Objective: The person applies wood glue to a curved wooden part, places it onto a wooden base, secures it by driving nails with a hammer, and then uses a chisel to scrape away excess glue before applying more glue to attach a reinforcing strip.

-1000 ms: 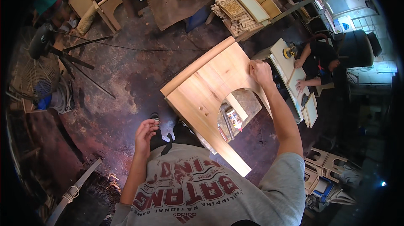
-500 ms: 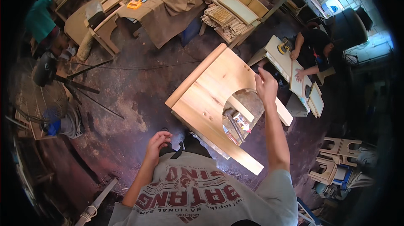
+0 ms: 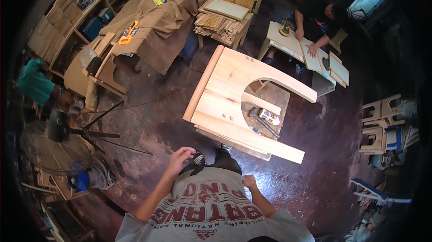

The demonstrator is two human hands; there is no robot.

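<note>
A pale wooden panel (image 3: 220, 89) with a U-shaped cutout, two legs and a rounded rail (image 3: 204, 83) along its left edge lies on a low worktable (image 3: 282, 100) before me. Inside the cutout show a white bottle (image 3: 269, 117) with a red tip and a dark hammer-like tool (image 3: 263, 124). My left hand (image 3: 181, 158) hovers at my waist, left of the panel's near corner, fingers curled together. Closer to my body, my right hand (image 3: 249, 182) is closed beside my shirt, below the panel and apart from it. What either hand may hold is hidden.
A standing fan (image 3: 56, 145) is on the left, its cable crossing the floor. A cloth-covered bench (image 3: 153, 30) and stacked wood strips (image 3: 211, 22) stand behind. At far right a co-worker (image 3: 317, 17) handles a board near a yellow sander (image 3: 285, 28). Stool-like wooden frames (image 3: 375, 125) sit right.
My right hand has left the panel's far leg and come back down beside my shirt. My left hand remains near my waist. The view has shifted.
</note>
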